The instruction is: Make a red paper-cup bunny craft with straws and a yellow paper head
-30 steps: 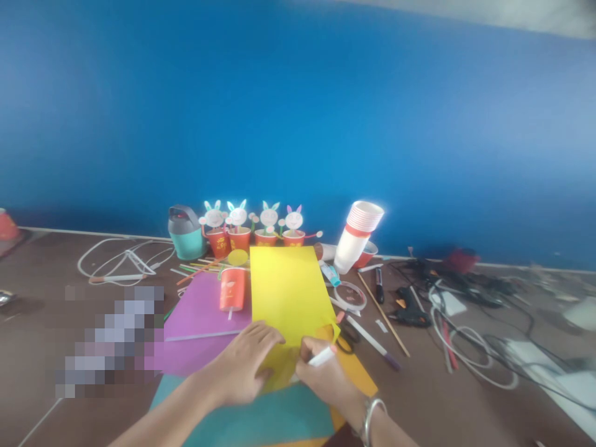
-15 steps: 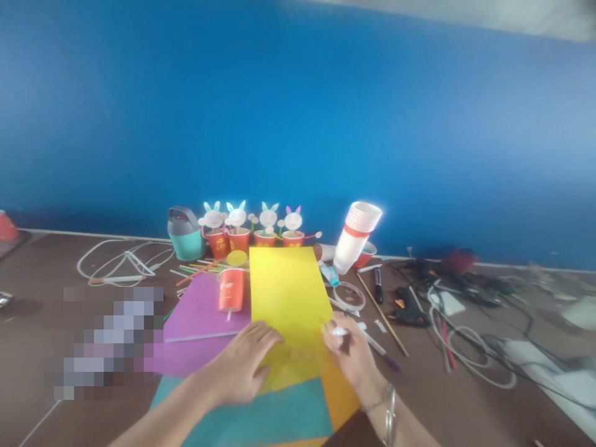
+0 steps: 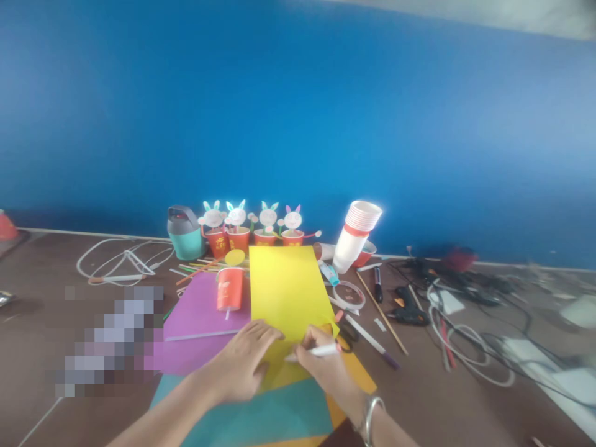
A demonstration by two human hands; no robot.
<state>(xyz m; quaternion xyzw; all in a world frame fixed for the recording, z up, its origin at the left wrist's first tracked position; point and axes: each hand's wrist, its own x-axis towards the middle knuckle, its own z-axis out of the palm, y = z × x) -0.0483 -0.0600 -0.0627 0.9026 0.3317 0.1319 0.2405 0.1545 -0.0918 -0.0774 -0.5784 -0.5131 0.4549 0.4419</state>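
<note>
A yellow sheet (image 3: pixel 286 285) lies over teal (image 3: pixel 261 419), orange and purple sheets. My left hand (image 3: pixel 244 360) rests flat on its lower left part, fingers spread, holding nothing. Over the lower right part, my right hand (image 3: pixel 321 360) grips a white pen (image 3: pixel 325 351) whose tip points left, at the paper between my hands. Any marks under the tip are too faint to make out. On the purple sheet (image 3: pixel 198 310), left of the yellow one, stands a red paper cup (image 3: pixel 230 289) with a yellow disc (image 3: pixel 235 257) behind it.
Several red cups with rabbit faces (image 3: pixel 292 220) line the wall beside a teal container (image 3: pixel 186 234). A leaning stack of white cups (image 3: pixel 356 236), a tape roll (image 3: pixel 349 295), markers (image 3: pixel 378 285), a glue gun (image 3: pixel 408 307) and tangled cables (image 3: pixel 470 347) lie to the right.
My right hand has moved left over the yellow sheet, and its pen now lies across the paper. Dark scissor handles and a raised paper corner have come into view. My left hand stays put.
</note>
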